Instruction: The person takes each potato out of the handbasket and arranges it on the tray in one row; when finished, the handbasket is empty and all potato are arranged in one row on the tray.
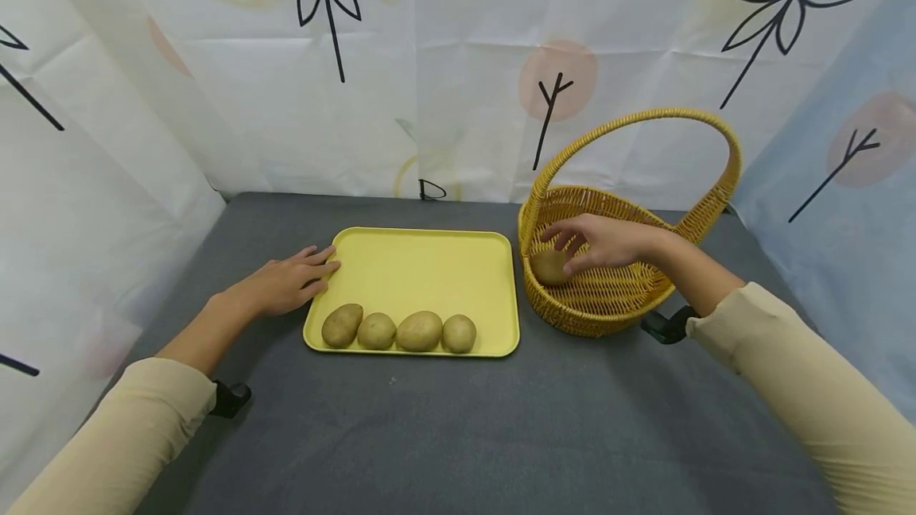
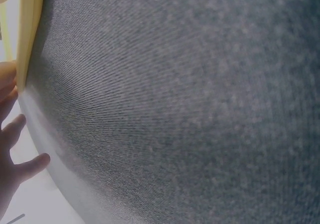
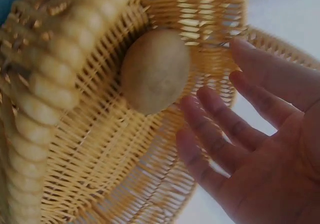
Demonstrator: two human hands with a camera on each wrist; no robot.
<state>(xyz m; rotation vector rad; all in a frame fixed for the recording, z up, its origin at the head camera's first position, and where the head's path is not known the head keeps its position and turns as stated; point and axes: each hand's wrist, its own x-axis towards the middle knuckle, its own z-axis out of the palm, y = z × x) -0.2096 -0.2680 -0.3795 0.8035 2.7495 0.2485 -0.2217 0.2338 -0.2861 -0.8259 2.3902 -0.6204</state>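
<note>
A potato [image 3: 156, 71] lies inside the yellow wicker basket [image 1: 594, 324], against its left wall. My right hand [image 1: 601, 241] is over the basket with its fingers spread near that potato; in the right wrist view a gap shows between the fingertips and the potato, and nothing is held. On the yellow tray [image 1: 422, 269], several potatoes [image 1: 419, 331] lie in a row along the front edge. My left hand [image 1: 289, 280] rests at the tray's left edge, fingers extended and touching the rim. Only part of that hand [image 2: 15, 159] appears in the left wrist view.
The basket's tall arched handle [image 1: 644, 119] rises over the right forearm. A dark grey cloth [image 1: 458, 427] covers the table. Behind it hangs a white patterned curtain [image 1: 458, 102], with more fabric at both sides.
</note>
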